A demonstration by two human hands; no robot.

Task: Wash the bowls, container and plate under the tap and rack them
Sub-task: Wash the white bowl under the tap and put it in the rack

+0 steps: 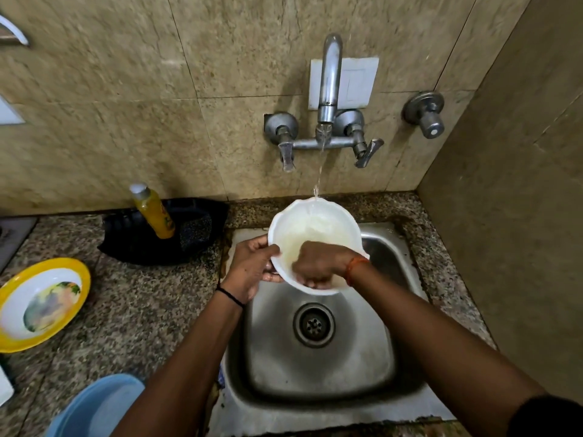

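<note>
A white bowl (315,222) is held over the steel sink (362,357), tilted toward me. My left hand (249,269) grips its left rim. Inside the bowl my right hand (318,263) is curled with its fingers against the near wall, blurred. Water falls from the tap (328,86) onto the bowl's far rim. A yellow-rimmed plate (41,304) with a printed picture lies on the counter at left. A blue bowl (94,408) sits at the bottom left, partly hidden by my left forearm.
A black holder (132,238) with a yellow soap bottle (153,212) and a dark scrub pad (195,230) stands on the speckled counter left of the sink. Two tap levers and a separate valve (426,113) are on the tiled wall. A side wall closes off the right.
</note>
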